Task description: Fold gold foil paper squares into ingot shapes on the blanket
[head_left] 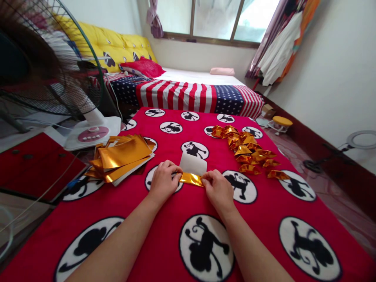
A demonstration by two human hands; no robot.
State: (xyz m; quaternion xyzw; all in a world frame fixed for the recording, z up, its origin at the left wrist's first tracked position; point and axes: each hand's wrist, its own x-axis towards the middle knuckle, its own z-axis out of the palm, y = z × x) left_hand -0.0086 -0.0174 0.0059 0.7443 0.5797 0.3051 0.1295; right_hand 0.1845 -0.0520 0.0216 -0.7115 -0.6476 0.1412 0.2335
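A sheet of gold foil paper (192,179) lies in front of me, its near edge folded up into a shiny gold strip and its pale back showing beyond. My left hand (165,179) pinches the strip's left end between thumb and fingers. At the right end, my right hand (217,188) grips it the same way. To the left sits a loose stack of gold foil sheets (126,152). Several folded gold paper ingots (246,150) are grouped on the right side of the table.
A red cloth with monkey prints (164,250) covers the table. An electric fan (94,131) stands at the left, close to the stack. Behind the table is a bed (188,96) with a flag-patterned cover. A yellow stool (282,120) and a ring light (362,140) stand on the right.
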